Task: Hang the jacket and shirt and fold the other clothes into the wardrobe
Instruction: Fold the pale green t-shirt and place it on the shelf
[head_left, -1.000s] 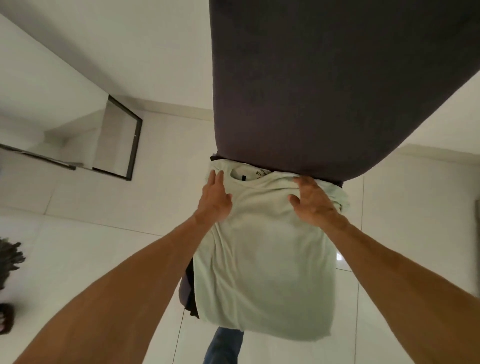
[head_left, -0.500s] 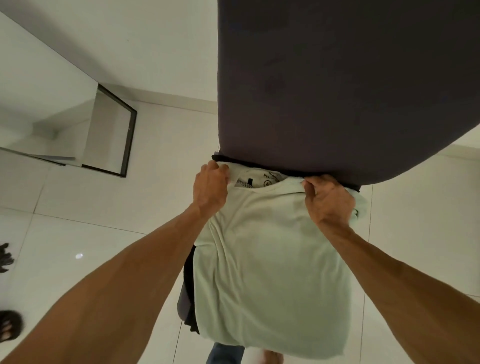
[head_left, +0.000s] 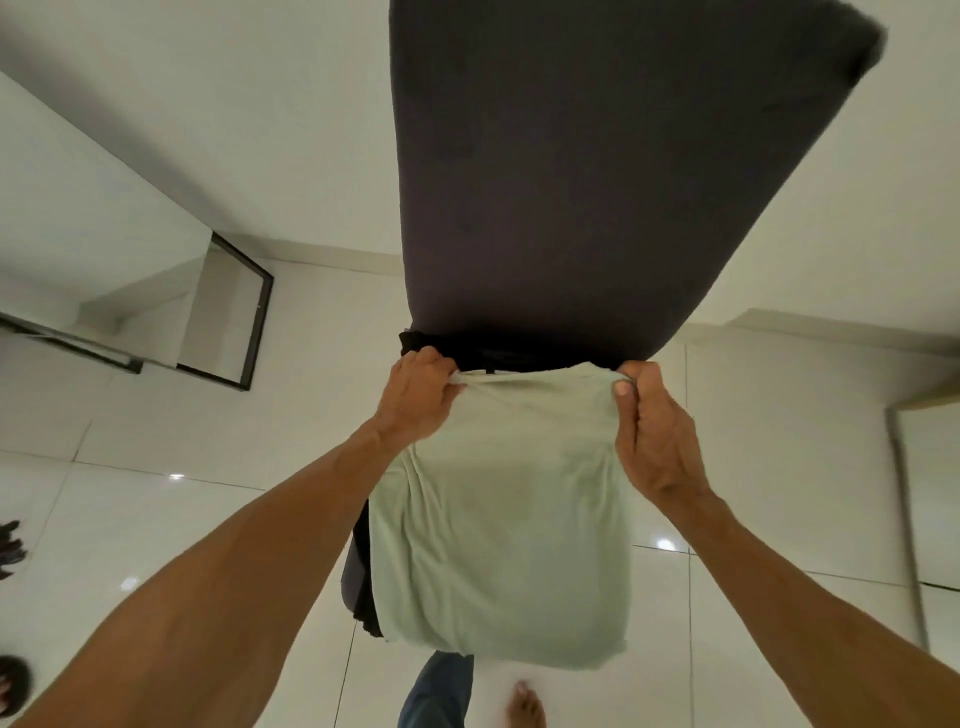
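Now both fists (head_left: 423, 395) bunching tee (head_left: 498, 525).

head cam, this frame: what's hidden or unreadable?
- Dark garments under the pale green shirt: only edges show, type unclear.
- Left hand and right hand fingers: tips buried in shirt fabric.
- Dark upholstered panel: top cut by frame edge.
- Wardrobe: not in view.
- Items at left edge: cropped, unidentifiable.

no readable text, label, brand or number anywhere
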